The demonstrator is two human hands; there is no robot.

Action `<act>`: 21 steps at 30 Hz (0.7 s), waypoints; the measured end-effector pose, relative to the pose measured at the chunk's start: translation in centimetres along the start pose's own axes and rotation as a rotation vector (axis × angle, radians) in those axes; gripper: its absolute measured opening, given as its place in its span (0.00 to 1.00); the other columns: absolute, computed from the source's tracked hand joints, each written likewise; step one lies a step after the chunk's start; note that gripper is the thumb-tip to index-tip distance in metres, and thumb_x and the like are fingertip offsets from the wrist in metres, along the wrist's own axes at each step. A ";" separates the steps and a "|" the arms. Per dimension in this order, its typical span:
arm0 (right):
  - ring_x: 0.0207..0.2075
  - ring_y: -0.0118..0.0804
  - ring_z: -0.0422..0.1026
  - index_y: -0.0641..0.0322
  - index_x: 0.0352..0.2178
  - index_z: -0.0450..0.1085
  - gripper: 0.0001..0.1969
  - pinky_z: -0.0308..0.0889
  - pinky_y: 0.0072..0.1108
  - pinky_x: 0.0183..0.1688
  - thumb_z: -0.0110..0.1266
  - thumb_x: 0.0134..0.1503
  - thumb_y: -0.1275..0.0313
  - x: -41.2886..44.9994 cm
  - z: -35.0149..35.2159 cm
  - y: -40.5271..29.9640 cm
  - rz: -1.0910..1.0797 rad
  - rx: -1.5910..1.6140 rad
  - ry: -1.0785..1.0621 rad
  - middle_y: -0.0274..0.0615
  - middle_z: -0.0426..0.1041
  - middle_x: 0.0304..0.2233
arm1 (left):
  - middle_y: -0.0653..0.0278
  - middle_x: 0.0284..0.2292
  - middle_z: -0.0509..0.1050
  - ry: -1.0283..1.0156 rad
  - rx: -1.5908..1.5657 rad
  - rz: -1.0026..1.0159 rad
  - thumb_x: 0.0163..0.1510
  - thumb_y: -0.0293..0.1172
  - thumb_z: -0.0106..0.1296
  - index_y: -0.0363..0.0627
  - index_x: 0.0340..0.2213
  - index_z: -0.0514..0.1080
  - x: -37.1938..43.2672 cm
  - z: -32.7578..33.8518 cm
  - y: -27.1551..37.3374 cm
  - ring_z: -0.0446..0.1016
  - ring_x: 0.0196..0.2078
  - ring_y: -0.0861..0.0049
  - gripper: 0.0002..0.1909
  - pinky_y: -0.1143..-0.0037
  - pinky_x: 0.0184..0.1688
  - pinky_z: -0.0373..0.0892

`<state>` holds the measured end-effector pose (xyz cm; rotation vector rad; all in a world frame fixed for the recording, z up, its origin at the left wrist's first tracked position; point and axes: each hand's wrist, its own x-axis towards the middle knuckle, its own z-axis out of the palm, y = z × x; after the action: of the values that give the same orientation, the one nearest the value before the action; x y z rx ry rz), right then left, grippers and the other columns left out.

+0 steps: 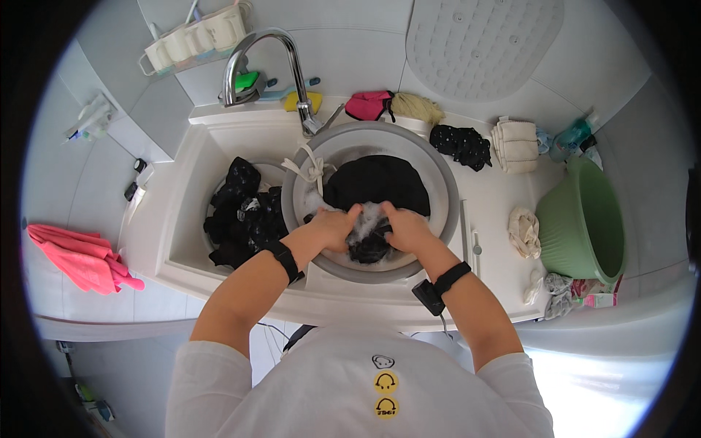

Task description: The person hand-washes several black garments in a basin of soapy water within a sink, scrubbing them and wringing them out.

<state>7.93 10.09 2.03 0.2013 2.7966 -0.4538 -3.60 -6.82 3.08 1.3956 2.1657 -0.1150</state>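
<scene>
A wet black garment point(378, 178) lies bunched in a round basin with a grey rim point(452, 202), among white suds point(366, 222). My left hand point(335, 227) grips the cloth near the basin's front left, its thumb pointing inward. Opposite it, my right hand point(408, 227) holds the same cloth, the fingers partly hidden by fabric and foam. Between the two hands a soapy fold bulges toward me. A pale drawstring point(312, 168), tied in a knot, hangs over the basin's left inner wall.
Left of the basin, dark wet clothes point(246, 213) fill another basin in the white sink point(189, 219). A chrome faucet point(298, 71) arches behind. On the right counter stand a tilted green bucket point(564, 219), a folded cream cloth point(515, 145) and a black dotted cloth point(460, 147).
</scene>
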 end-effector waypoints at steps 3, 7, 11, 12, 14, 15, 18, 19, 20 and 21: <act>0.48 0.52 0.67 0.49 0.51 0.58 0.35 0.64 0.37 0.47 0.63 0.39 0.68 -1.6 -2.6 -2.1 0.163 0.158 0.127 0.51 0.64 0.49 | 0.49 0.40 0.72 0.001 -0.137 -0.095 0.35 0.35 0.64 0.51 0.56 0.47 -0.6 -0.8 0.5 0.71 0.44 0.57 0.49 0.61 0.46 0.64; 0.61 0.54 0.46 0.40 0.60 0.45 0.52 0.51 0.50 0.54 0.68 0.34 0.64 -2.2 -3.3 -2.2 0.070 -0.184 0.403 0.47 0.49 0.59 | 0.50 0.47 0.65 0.408 -0.138 0.042 0.28 0.38 0.68 0.53 0.55 0.52 -1.9 -1.5 0.4 0.64 0.51 0.55 0.52 0.61 0.47 0.62; 0.63 0.57 0.43 0.32 0.62 0.29 0.63 0.50 0.49 0.57 0.69 0.33 0.61 -1.5 -2.5 -1.7 0.162 -0.226 0.186 0.45 0.32 0.65 | 0.49 0.60 0.46 0.778 0.020 -0.078 0.20 0.41 0.71 0.59 0.59 0.49 -2.0 -1.2 0.9 0.45 0.61 0.46 0.63 0.54 0.51 0.58; 0.63 0.57 0.44 0.32 0.62 0.29 0.63 0.52 0.49 0.56 0.69 0.33 0.61 -1.3 -2.3 -1.6 0.129 -0.214 0.093 0.43 0.33 0.65 | 0.50 0.62 0.40 0.698 -0.034 -0.127 0.20 0.45 0.71 0.62 0.61 0.45 -1.5 -0.9 0.4 0.38 0.63 0.43 0.66 0.47 0.52 0.53; 0.62 0.58 0.47 0.34 0.63 0.32 0.59 0.55 0.49 0.55 0.67 0.35 0.58 -0.7 -1.3 -1.2 0.068 -0.230 -0.024 0.36 0.32 0.66 | 0.51 0.62 0.40 0.572 -0.044 -0.186 0.22 0.48 0.70 0.62 0.60 0.46 -0.7 0.0 -0.5 0.37 0.63 0.43 0.64 0.47 0.53 0.53; 0.62 0.58 0.47 0.34 0.63 0.32 0.59 0.55 0.49 0.55 0.67 0.35 0.58 -0.6 -0.8 -0.8 0.068 -0.230 -0.028 0.36 0.32 0.66 | 0.51 0.62 0.40 0.441 -0.053 -0.235 0.23 0.50 0.68 0.62 0.60 0.47 -0.6 0.0 -0.6 0.36 0.63 0.42 0.62 0.47 0.53 0.52; 0.62 0.58 0.45 0.37 0.63 0.37 0.55 0.55 0.48 0.55 0.64 0.37 0.55 -0.1 0.3 0.0 0.064 -0.252 -0.095 0.36 0.32 0.66 | 0.50 0.63 0.40 0.284 0.024 -0.209 0.31 0.60 0.60 0.61 0.60 0.49 0.0 0.1 -0.9 0.34 0.63 0.42 0.56 0.46 0.54 0.51; 0.63 0.58 0.45 0.40 0.62 0.42 0.50 0.55 0.47 0.56 0.62 0.39 0.56 0.0 0.5 0.3 0.055 -0.263 -0.136 0.37 0.32 0.66 | 0.50 0.63 0.40 0.279 0.020 -0.213 0.31 0.60 0.60 0.61 0.60 0.49 0.2 0.3 -1.1 0.34 0.63 0.42 0.56 0.46 0.54 0.51; 0.63 0.59 0.45 0.43 0.61 0.47 0.45 0.54 0.47 0.56 0.60 0.41 0.57 0.2 0.6 0.5 0.046 -0.274 -0.178 0.38 0.33 0.66 | 0.50 0.63 0.39 0.249 0.021 -0.208 0.32 0.60 0.59 0.62 0.60 0.49 0.5 0.5 -1.2 0.32 0.63 0.41 0.55 0.45 0.54 0.50; 0.63 0.59 0.45 0.43 0.61 0.47 0.45 0.54 0.47 0.56 0.60 0.41 0.57 0.2 0.6 0.3 0.043 -0.272 -0.184 0.38 0.33 0.66 | 0.50 0.63 0.38 0.218 0.023 -0.204 0.34 0.61 0.58 0.62 0.60 0.48 0.6 0.7 -1.3 0.31 0.64 0.41 0.54 0.45 0.54 0.50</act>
<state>7.93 10.17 1.36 0.1500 2.6313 -0.0737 -4.60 -7.19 1.90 1.2456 2.4915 -0.0659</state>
